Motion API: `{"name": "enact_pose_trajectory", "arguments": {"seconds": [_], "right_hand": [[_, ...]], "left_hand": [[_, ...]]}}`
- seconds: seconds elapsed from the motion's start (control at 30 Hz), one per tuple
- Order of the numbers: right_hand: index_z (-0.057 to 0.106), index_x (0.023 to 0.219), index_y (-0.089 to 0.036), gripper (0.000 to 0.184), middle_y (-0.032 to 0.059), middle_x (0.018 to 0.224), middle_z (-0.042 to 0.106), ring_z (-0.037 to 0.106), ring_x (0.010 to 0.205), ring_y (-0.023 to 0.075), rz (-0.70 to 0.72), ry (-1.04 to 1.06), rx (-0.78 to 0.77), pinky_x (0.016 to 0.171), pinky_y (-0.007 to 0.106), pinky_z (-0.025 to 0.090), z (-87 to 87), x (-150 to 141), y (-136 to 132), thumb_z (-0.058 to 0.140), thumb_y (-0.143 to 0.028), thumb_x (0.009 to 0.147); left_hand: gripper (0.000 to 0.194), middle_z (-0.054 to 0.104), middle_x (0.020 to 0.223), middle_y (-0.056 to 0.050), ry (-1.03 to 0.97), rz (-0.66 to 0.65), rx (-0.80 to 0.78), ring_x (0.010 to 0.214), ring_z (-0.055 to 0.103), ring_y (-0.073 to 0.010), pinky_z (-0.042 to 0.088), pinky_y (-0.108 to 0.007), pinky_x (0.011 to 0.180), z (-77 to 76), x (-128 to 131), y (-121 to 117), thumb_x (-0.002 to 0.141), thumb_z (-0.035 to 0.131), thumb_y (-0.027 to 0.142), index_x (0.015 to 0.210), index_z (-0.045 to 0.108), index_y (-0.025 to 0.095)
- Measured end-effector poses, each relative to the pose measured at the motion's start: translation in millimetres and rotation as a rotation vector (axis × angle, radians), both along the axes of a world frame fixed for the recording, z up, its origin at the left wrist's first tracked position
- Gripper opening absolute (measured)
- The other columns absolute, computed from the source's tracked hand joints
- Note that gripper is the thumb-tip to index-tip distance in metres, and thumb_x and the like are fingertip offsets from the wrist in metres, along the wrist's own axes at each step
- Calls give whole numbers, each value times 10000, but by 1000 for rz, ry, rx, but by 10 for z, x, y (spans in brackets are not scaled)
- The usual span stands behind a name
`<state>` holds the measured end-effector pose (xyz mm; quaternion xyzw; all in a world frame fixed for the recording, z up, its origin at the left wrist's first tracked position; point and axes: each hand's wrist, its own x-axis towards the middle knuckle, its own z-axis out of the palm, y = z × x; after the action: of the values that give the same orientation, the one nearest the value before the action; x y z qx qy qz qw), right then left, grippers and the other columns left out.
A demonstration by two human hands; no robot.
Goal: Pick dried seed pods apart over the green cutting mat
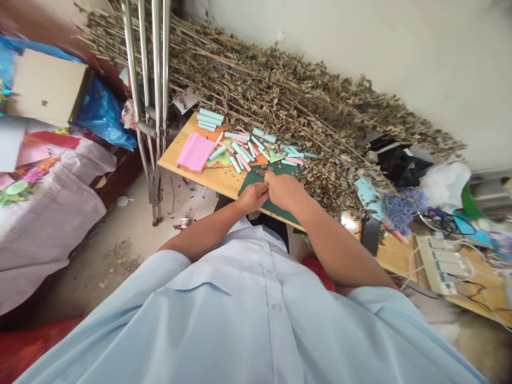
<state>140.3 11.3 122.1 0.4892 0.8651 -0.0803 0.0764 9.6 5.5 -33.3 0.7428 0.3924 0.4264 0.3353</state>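
Note:
My left hand (252,197) and my right hand (284,191) meet above a dark green cutting mat (256,188), which lies on the near edge of a wooden table (188,165). Their fingers are curled together, and whatever they might pinch is hidden. Just beyond them lie several pale blue and pink paper rolls (242,152), scattered over an orange paper sheet (256,159). A folded pink paper stack (195,152) sits to the left, and a small pile of blue rolls (210,119) sits behind it.
Dried leafy branches (288,101) cover the table's far side and lean against the wall. Metal crutches (152,96) stand at the left, beside a cloth-covered bed (48,213). On the right are a phone (370,236), blue yarn (402,210), and a power strip (442,265).

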Motion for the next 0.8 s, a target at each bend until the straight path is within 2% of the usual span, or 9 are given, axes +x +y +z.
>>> {"name": "enact_pose_trajectory", "arguments": {"seconds": [0.1, 0.2, 0.3, 0.4, 0.53, 0.63, 0.8], "right_hand": [[624, 1086, -199, 184, 96, 897, 748, 714, 848, 262, -81, 255, 9, 750, 330, 497, -99, 222, -3, 531, -201, 927], [637, 1091, -201, 195, 76, 946, 752, 716, 866, 225, -175, 490, 36, 799, 330, 530, -271, 397, -5, 541, -235, 926], [654, 1134, -197, 247, 73, 988, 758, 724, 899, 209, -179, 614, -6, 857, 349, 552, -434, 457, -36, 550, -223, 912], [632, 1239, -200, 336, 80, 1077, 758, 727, 950, 198, -149, 681, -34, 909, 358, 557, -517, 442, -68, 546, -203, 914], [612, 1284, -187, 363, 85, 1080, 759, 724, 980, 205, -80, 646, -8, 932, 356, 549, -521, 410, -63, 532, -192, 930], [599, 1292, -168, 362, 104, 1087, 755, 715, 1007, 230, -13, 531, 34, 932, 366, 538, -506, 403, -43, 502, -183, 944], [587, 1307, -135, 363, 160, 1214, 723, 691, 1082, 263, 113, 338, 107, 939, 376, 518, -488, 407, -52, 436, -174, 980]], "left_hand": [[262, 683, 830, -57, 25, 7, 0, 812, 640, -173, 499, -284, 772, -2, 0, -3, 987, 581, 352, 866, 709, 158], [269, 711, 914, -68, 17, -10, 24, 880, 659, -179, 497, -285, 819, 7, -2, -5, 997, 588, 397, 985, 727, 167], [287, 700, 885, -69, 38, -8, 40, 872, 649, -182, 488, -288, 812, 31, -7, -12, 1016, 553, 387, 984, 728, 161], [304, 681, 846, -65, 68, -7, 43, 843, 632, -180, 480, -287, 789, 44, -7, -16, 1025, 528, 380, 945, 716, 156], [331, 665, 822, -64, 92, -7, 42, 819, 621, -175, 473, -284, 772, 37, -2, -13, 1028, 511, 376, 850, 684, 157], [314, 666, 829, -62, 99, -12, 38, 826, 620, -175, 474, -285, 776, 39, -2, -11, 1028, 499, 355, 862, 683, 162], [281, 661, 824, -58, 94, -21, 22, 824, 615, -172, 473, -279, 775, 51, -6, -10, 1015, 508, 314, 850, 678, 163]]}}
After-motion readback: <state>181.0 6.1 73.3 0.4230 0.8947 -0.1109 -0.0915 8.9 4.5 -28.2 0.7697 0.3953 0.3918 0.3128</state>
